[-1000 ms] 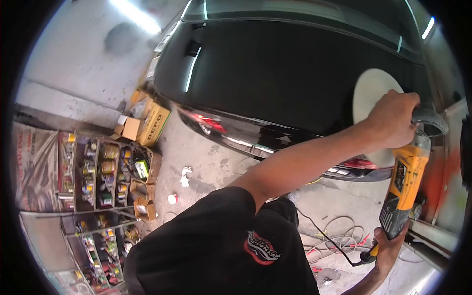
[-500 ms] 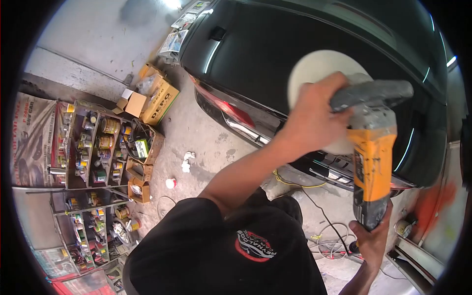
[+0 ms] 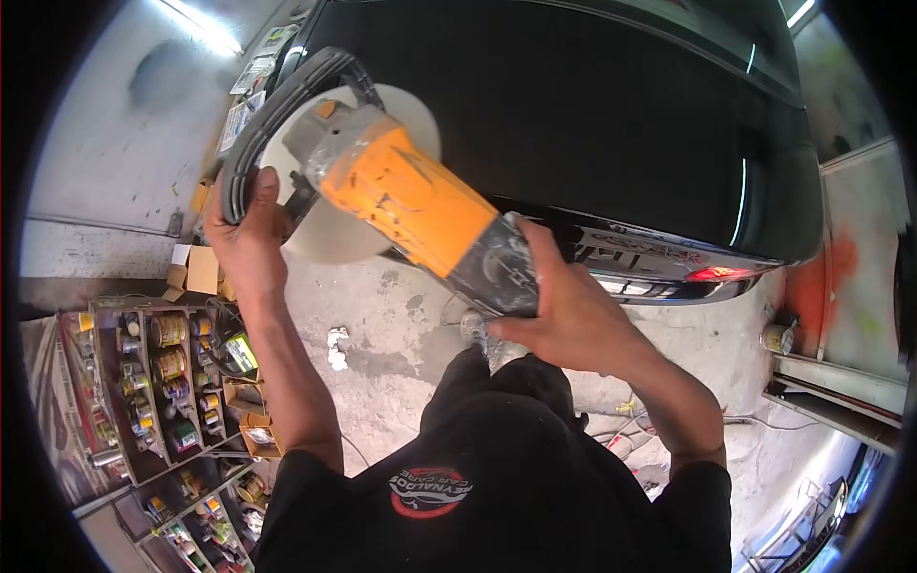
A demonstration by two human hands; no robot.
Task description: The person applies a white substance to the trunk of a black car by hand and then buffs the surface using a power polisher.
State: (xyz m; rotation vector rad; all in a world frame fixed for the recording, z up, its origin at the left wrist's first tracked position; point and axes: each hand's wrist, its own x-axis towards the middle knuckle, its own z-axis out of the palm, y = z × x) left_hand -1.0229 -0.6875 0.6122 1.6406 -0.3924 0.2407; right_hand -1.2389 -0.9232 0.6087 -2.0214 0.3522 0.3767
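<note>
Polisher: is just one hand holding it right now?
No: on the polisher, the left hand grips the loop handle and the right hand holds the grey rear end.

**A:** Which tool is figured?

**B:** A rotary polisher (image 3: 411, 205) with a scuffed orange housing, a grey head and a grey rear grip.

**A:** Its pose?

**B:** It lies slantwise across the rear edge of the black car (image 3: 592, 115), head toward the car's corner and rear grip pointing away from the bodywork.

**A:** And the disc?

**B:** A round, off-white polishing pad (image 3: 330, 234) under the head, partly over the car's paint and partly overhanging its edge. Contact cannot be judged.

**A:** The handle?

**B:** A black loop handle (image 3: 277, 105) arches over the head. The left hand (image 3: 250, 224) grips it, and the right hand (image 3: 564, 310) wraps the rear grip.
</note>
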